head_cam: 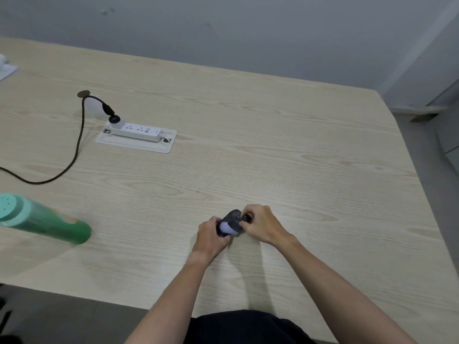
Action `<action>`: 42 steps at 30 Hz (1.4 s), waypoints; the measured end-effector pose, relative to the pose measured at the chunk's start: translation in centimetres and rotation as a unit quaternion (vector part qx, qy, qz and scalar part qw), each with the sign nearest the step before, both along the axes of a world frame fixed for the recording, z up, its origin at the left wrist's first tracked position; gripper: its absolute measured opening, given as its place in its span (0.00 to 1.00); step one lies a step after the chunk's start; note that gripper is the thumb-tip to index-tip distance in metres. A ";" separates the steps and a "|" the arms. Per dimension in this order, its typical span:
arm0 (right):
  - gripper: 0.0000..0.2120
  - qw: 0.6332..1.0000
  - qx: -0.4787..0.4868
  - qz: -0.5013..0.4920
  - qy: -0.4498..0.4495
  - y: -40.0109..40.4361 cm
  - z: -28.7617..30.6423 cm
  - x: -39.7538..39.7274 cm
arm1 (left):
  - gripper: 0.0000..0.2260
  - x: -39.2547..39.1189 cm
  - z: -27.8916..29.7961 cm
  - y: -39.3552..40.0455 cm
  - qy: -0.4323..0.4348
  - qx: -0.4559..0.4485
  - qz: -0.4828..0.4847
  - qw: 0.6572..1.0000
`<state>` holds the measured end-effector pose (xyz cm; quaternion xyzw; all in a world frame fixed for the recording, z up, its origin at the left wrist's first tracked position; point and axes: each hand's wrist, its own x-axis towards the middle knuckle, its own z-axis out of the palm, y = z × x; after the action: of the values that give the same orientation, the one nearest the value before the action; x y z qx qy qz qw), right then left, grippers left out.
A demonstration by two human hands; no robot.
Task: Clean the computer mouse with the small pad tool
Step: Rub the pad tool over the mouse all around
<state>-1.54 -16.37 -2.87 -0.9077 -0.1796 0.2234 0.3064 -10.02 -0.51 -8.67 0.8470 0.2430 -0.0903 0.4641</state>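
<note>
Gripping the dark computer mouse (231,223) in my left hand (211,235) just above the bench (273,150), I see a pale patch on it. My right hand (260,225) pinches a small dark pad tool (246,217) against its right side.

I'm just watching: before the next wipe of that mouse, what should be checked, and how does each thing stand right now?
1. Mouse held firmly: ok. The left hand wraps around the computer mouse, lifted just above the table.
2. Tool in hand: ok. The right hand pinches a small dark tool against the mouse's far end.
3. Pad actually touching the surface: cannot tell; the fingers hide it.
4. Mouse clean yet: cannot tell; too small and blurred.
5. Green bottle out of the way: ok, it lies far to the left.
6. Power strip and cable clear of the hands: ok.
</note>
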 end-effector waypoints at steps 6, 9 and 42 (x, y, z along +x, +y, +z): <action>0.02 0.992 0.053 -0.095 -0.059 -0.7 -0.1 0.2 | 0.17 0.4 0.8 0.3 0.013 0.025 -0.038 0.999; 0.02 0.998 0.050 -0.029 -0.018 -0.4 0.0 0.2 | 0.17 0.6 1.0 0.3 0.012 0.021 -0.032 0.999; 0.05 0.988 -0.063 -0.130 -0.061 -2.2 -1.0 1.6 | 0.19 0.9 -1.0 1.1 0.013 0.011 -0.035 0.999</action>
<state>0.10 -18.54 -3.91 -0.9529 -0.0639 0.1368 0.2631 -9.15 0.57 -9.67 0.8586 0.2203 -0.1148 0.4484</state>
